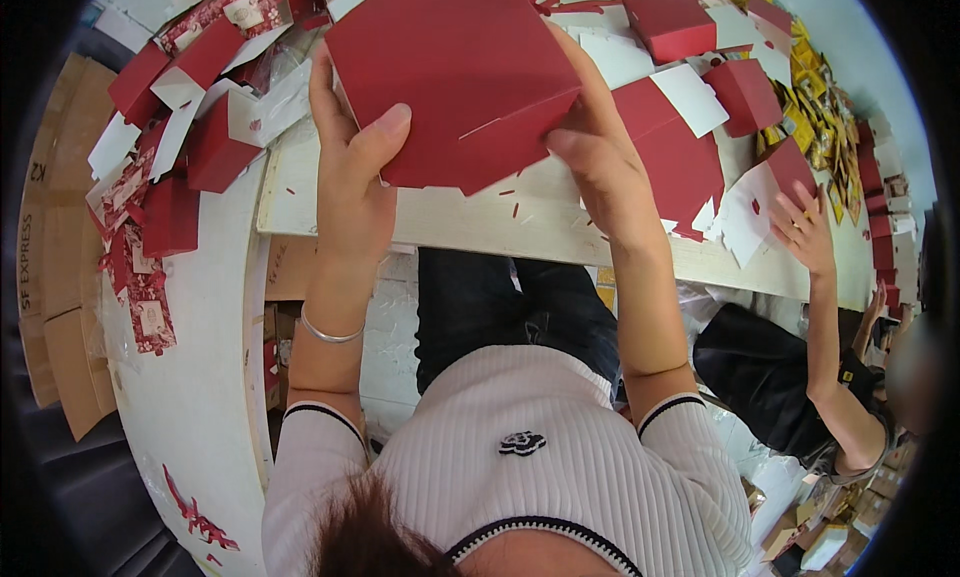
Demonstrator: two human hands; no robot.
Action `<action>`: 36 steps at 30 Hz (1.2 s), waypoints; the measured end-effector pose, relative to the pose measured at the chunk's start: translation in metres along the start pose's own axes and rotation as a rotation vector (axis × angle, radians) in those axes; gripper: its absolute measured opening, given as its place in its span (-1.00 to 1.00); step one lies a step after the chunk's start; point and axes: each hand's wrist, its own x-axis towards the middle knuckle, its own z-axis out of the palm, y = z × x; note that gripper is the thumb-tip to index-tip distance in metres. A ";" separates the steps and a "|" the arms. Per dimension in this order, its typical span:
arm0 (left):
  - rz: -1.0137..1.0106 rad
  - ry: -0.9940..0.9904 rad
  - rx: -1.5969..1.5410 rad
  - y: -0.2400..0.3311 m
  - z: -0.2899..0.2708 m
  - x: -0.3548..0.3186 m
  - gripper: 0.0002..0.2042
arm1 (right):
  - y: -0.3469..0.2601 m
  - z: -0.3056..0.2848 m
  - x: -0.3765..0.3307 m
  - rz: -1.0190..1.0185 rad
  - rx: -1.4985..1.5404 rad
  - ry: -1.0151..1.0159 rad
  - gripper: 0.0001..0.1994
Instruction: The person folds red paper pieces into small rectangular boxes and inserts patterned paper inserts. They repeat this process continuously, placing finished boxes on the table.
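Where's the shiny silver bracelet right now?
In the head view, the silver bracelet is left of the middle, around the person's left forearm, between the white sleeve and the left hand holding the big red box.

Red box (pixel 450 87) was paperboard: smooth, mostly matt, crisp folds. White flap (pixel 690 99) on a neighbouring box looked like smooth, plain card. Carton (pixel 80 367) was brown corrugated-type cardboard, dull. Yellow packets (pixel 815 102) looked like glossy, crinkled film. Bracelet (pixel 331 336) was shiny, silvery metal. Top (pixel 500 407) was ribbed knit cloth; trousers (pixel 455 317), matt dark fabric. Side table (pixel 210 317) had a smooth, pale surface.
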 end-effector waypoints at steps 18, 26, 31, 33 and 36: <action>-0.512 -0.343 0.443 0.011 -0.029 0.008 -0.28 | -0.011 -0.018 0.015 -0.456 -0.661 -0.016 -0.62; 0.255 -0.131 0.520 0.005 0.016 -0.003 -0.46 | -0.002 0.009 0.015 -0.328 -0.423 0.085 -0.66; 0.270 -0.132 0.348 -0.003 0.012 -0.002 -0.48 | -0.004 0.014 0.016 -0.408 -0.591 0.152 -0.67; 0.233 -0.108 0.288 -0.004 0.013 -0.004 -0.53 | -0.005 0.014 0.019 -0.494 -0.665 0.125 -0.67; 0.305 -0.075 0.251 -0.011 0.008 -0.004 -0.53 | -0.007 0.014 0.023 -0.593 -0.777 0.086 -0.67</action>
